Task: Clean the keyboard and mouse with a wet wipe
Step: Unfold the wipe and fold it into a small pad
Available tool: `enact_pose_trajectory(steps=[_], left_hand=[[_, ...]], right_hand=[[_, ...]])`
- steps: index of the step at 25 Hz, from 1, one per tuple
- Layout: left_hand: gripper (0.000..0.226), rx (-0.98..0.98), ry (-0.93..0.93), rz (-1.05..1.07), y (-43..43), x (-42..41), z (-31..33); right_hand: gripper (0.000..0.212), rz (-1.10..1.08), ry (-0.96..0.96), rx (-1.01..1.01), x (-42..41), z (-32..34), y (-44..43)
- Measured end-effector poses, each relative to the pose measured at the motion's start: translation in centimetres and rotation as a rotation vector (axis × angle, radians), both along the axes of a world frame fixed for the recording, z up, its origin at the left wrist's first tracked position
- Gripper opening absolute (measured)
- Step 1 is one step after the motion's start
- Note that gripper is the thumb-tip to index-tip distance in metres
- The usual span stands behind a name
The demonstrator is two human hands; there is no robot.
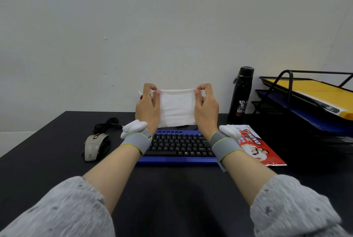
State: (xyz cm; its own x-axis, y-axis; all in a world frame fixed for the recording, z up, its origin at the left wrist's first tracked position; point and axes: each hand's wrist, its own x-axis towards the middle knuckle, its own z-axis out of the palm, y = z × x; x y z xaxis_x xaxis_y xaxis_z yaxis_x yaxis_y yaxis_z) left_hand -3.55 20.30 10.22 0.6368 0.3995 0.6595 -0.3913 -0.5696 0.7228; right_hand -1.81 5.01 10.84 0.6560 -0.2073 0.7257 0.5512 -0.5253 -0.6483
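Left hand (148, 106) and right hand (205, 108) each pinching a top corner of wet wipe (176, 108), sheet stretched between grips, keyboard (179, 146) below, mouse (95, 146) left of left grip

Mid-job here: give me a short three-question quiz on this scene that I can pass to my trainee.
1. True or false: the wet wipe lies flat on the keyboard.
2. The mouse sits on which side of the keyboard? A) left B) right C) behind it
3. Fill in: the red wipe packet lies to the keyboard's ____.
Key: 1 false, the left hand and right hand pinch its top corners, holding it up; 2 A; 3 right.
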Motion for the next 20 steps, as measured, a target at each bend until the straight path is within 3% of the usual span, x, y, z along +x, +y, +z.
enact_pose_trajectory(steps=[5,9,20], left_hand=[[0.015,-0.037,0.054,-0.063,0.2,-0.2,-0.1],[0.031,-0.163,0.133,-0.163,0.4,-0.1,-0.1],[0.018,-0.157,0.291,-0.441,1.8,-0.3,0.9]], right_hand=[[0.015,0.038,0.024,-0.057,0.0,0.2,-0.4],[0.016,0.056,0.021,-0.154,-0.2,0.6,-0.5],[0.013,0.107,0.038,-0.225,-0.3,0.6,-0.4]])
